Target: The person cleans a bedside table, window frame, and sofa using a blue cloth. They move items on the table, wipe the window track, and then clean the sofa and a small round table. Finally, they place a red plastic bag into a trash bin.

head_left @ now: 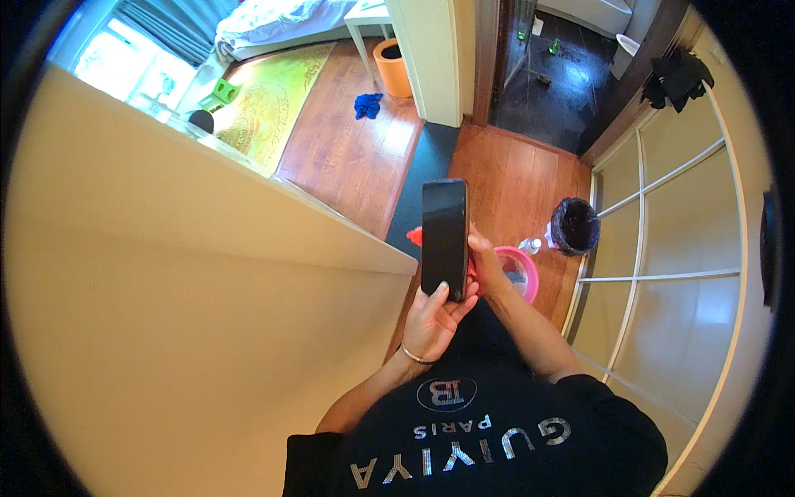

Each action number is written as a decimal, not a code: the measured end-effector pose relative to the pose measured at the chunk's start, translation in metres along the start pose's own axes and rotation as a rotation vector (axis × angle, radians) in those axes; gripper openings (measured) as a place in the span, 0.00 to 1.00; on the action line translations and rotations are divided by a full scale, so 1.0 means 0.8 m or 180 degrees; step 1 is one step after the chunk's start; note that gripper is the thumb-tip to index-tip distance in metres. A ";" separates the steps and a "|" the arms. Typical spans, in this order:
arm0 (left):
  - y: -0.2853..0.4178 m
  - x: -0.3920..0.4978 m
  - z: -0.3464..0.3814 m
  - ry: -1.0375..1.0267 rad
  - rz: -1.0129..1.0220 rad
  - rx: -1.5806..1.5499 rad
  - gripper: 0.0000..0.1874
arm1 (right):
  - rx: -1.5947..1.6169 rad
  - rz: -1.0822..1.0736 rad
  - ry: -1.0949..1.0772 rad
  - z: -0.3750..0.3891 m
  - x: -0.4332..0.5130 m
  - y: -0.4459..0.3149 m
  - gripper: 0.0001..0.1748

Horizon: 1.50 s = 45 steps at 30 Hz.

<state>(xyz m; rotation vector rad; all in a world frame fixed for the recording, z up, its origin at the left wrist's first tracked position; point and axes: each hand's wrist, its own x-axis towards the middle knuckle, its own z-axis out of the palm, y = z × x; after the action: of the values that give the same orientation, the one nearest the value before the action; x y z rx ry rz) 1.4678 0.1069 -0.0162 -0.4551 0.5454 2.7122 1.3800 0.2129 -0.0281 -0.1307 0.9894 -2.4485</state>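
Note:
A black smartphone (444,239) is held upright with its dark screen showing. My left hand (433,317), a bracelet on its wrist, grips the phone's lower end with the thumb over the front. Along the phone's right edge lies my right hand (487,261). Its fingers are hidden behind the phone. Bits of a red cloth (414,235) stick out on both sides from behind the phone, against my right hand; most of the cloth is hidden.
Below on the wood floor stand a pink basin (528,273), a clear bottle (530,246) and a bin lined with a black bag (576,227). A wall (217,279) rises at left, a white-framed panelled door (683,230) at right. A blue cloth (367,106) lies near an orange bin (395,71).

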 end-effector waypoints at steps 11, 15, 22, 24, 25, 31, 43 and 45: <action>0.073 0.122 0.016 0.0046 0.0234 0.0554 0.24 | 0.1144 0.1089 -0.0615 -0.061 0.150 -0.035 0.38; 0.102 0.197 0.033 0.0045 0.0364 0.0498 0.29 | 0.1081 0.1251 -0.0813 -0.086 0.228 -0.069 0.38; 0.143 0.354 0.088 0.0156 0.0475 0.0669 0.35 | 0.0635 0.1550 -0.0437 -0.171 0.365 -0.151 0.40; 0.159 0.385 0.100 0.0165 0.0528 0.0809 0.35 | 0.0651 0.1749 -0.0456 -0.189 0.399 -0.168 0.41; 0.166 0.398 0.104 0.0194 0.0584 0.0797 0.35 | 0.0739 0.1838 -0.0560 -0.192 0.417 -0.172 0.42; 0.214 0.438 0.112 0.0428 0.0740 0.0585 0.32 | 0.0731 0.2241 -0.0856 -0.186 0.500 -0.168 0.47; 0.223 0.486 0.109 0.0645 0.1124 0.0177 0.30 | 0.0550 0.2420 -0.1567 -0.135 0.573 -0.189 0.46; 0.212 0.486 0.116 0.0703 0.1296 0.0165 0.30 | 0.0474 0.2457 -0.1492 -0.126 0.570 -0.193 0.43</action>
<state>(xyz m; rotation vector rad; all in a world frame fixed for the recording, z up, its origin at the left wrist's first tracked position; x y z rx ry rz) 1.0336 0.0992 -0.0263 -0.7023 0.8471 3.0399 0.8917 0.1537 -0.0398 -0.2125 0.5085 -1.6617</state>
